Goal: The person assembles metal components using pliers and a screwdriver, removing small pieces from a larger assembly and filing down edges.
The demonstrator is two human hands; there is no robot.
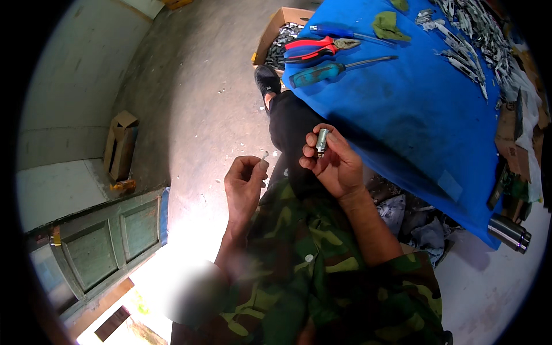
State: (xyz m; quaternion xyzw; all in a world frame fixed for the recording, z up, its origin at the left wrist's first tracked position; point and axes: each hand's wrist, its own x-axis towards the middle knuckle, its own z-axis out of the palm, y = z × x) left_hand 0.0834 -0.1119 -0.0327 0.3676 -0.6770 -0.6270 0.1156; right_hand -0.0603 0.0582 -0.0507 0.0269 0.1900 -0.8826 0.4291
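1. Right hand point(336, 164): grasps a small metal cylinder point(322, 142) upright between thumb and fingertips, above the person's lap, just beside the near left edge of the bench point(414, 126).
2. Left hand point(244, 184): pinches a small pale part point(264, 156) between thumb and forefinger. The kind of part is too small to tell. It is near the metal cylinder but apart from it.
3. Bench surface: covered with a blue cloth.
4. Tools at the far left of the bench, well apart from both hands:
   - a screwdriver with a teal handle point(336, 69);
   - red-handled pliers point(316, 47) just beyond it;
   - a blue-handled screwdriver point(339, 33) farthest.
5. A green rag point(388, 26) lies to the right of the pliers.
6. A pile of small grey metal pieces point(471, 34) covers the far right of the bench.
7. An open cardboard box point(276, 34) holding dark metal parts stands on the floor at the far left corner of the bench.
8. A steel flask point(509, 232) lies at the near right of the bench.
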